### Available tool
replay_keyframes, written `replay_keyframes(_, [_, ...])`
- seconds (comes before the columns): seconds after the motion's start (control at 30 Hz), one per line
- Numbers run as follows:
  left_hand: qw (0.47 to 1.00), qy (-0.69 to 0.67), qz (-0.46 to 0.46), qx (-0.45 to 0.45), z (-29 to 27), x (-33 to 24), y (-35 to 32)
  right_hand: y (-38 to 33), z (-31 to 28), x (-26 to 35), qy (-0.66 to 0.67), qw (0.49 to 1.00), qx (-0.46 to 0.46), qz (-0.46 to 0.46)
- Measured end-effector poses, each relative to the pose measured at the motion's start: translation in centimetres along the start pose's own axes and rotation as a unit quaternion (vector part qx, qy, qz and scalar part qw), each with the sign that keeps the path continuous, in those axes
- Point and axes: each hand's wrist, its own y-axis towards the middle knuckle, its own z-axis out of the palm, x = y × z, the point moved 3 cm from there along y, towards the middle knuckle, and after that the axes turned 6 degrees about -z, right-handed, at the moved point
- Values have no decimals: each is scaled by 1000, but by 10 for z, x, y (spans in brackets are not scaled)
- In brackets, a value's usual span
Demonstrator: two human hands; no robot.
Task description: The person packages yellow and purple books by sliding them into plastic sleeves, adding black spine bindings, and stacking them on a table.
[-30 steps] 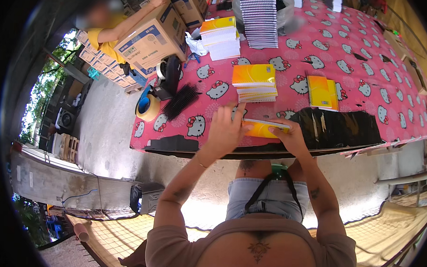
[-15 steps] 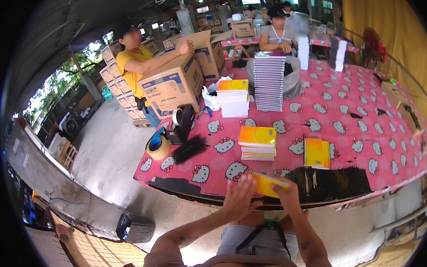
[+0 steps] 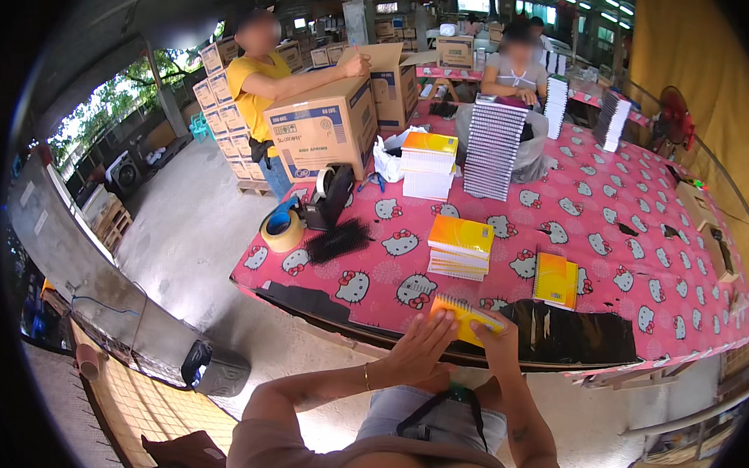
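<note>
Just over the table's near edge is a small yellow-orange spiral notebook (image 3: 464, 316), its coil along the far side. My right hand (image 3: 500, 344) grips its right end, thumb on top of the cover. My left hand (image 3: 423, 343) lies with outstretched fingers against the left part of the cover. Beyond it stands a short stack of similar notebooks (image 3: 460, 247). To the right, more yellow notebooks (image 3: 556, 280) lie flat, overlapping. A taller stack with an orange-yellow top (image 3: 429, 166) rises farther back.
Tape rolls (image 3: 282, 231), a black tape dispenser (image 3: 330, 197) and a heap of black binding coils (image 3: 339, 242) sit at left on the pink patterned table (image 3: 557, 209). A tall spiral-bound stack (image 3: 493, 149) and a cardboard carton (image 3: 324, 133) stand behind. Co-workers in yellow (image 3: 263, 73) and grey (image 3: 515, 72) are beyond.
My left hand has come down onto the notebook's cover, and the notebook is slightly more tilted. The whole view has shifted a little.
</note>
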Motion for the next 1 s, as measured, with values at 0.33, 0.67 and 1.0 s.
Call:
replay_keyframes(0.33, [998,-27,-49,-1,-15,0,34,12,3,-17,-127,989,26,-72])
replay_keyframes(0.67, [999,-26,-46,-14,-9,18,47,17,11,-30,-88,988,115,-59])
replay_keyframes(1.0, [997,-73,-6,-1,21,0,3,20,10,-13,-180,973,147,-1])
